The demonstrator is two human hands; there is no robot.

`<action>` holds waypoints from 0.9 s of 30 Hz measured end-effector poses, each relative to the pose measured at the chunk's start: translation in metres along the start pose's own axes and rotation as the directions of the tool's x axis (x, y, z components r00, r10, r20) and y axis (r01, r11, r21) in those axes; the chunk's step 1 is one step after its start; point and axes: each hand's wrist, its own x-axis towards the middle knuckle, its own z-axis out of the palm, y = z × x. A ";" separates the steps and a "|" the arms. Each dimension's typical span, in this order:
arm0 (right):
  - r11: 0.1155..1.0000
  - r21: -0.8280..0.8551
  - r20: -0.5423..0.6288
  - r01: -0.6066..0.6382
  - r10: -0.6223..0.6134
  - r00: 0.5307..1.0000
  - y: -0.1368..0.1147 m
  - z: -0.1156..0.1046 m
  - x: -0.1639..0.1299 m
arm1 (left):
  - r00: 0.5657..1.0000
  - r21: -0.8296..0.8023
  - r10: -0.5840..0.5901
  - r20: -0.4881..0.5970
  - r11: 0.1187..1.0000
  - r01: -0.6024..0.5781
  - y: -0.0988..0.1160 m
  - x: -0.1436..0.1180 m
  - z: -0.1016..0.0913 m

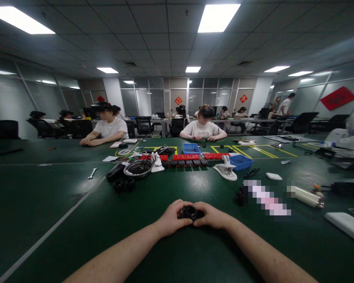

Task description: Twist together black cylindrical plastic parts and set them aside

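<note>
On the far left of the green table (pixel 47 196) a small wrench (pixel 92 173) lies alone, well apart from the hands. Next come two black rings (pixel 124 185) just in front of a metal bowl (pixel 137 168). At the near edge, the left hand (pixel 171 218) curls around the left side of a small black round part (pixel 190 212) — fingers over its top, thumb low against it. The part sits between both hands, pinched from either side and resting on or just above the table; which one cannot be told. The right hand (pixel 211 215) clasps its right side, fingertips touching the part. Farther right stand a white clamp-like stand (pixel 225 168), a blue bin (pixel 239 161) and a white cylinder (pixel 307 196) — all apart from the hands.
</note>
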 end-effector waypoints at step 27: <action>0.990 -0.143 -0.029 0.017 -0.021 0.999 -0.002 0.001 0.002 | 0.996 -0.009 -0.036 -0.084 0.999 0.035 -0.005 0.001 0.007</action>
